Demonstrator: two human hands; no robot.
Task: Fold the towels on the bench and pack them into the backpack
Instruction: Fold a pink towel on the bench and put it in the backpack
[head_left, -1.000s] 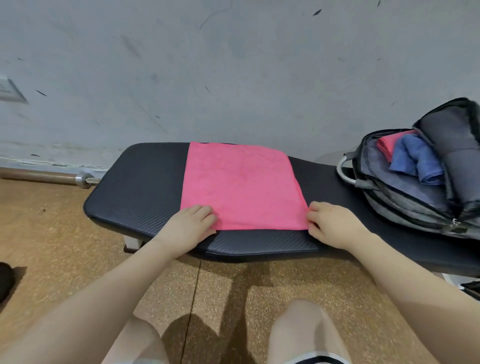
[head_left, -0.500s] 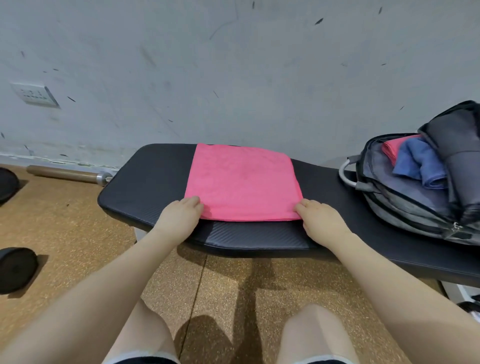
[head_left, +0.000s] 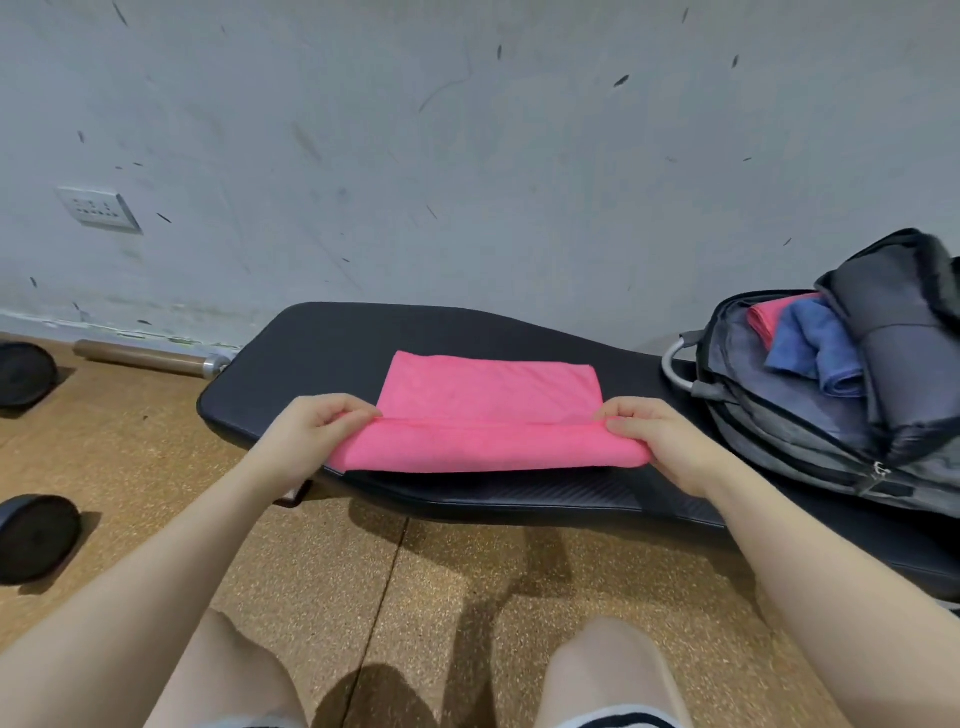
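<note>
The left hand (head_left: 306, 434) pinches the near left corner of the pink towel (head_left: 488, 410), thumb on top and fingers curled under, nearly closed on the cloth. The right hand (head_left: 657, 441) does the same at the near right corner, thumb and forefinger pressed together on the hem. Between them the near edge is lifted and rolled over toward the wall, making a soft rounded fold along the front, while the far half lies flat on the bench (head_left: 322, 353).

The towel is a fuzzy, matte microfibre rectangle. The bench is black padded vinyl with a fine ribbed texture along its front edge and a rounded left end. Bare pad shows to the left of the towel, behind it and along the front lip.

On the right end of the bench, well apart from the towel, lies the grey backpack (head_left: 789, 431), its main compartment unzipped and gaping. Inside sit a folded pink towel (head_left: 771, 317) and a blue towel (head_left: 815, 348), touching each other.

On the speckled cork floor (head_left: 441, 597) at far left lie two black weight plates (head_left: 36, 535) and a metal bar (head_left: 150, 358) along the wall (head_left: 467, 156).
</note>
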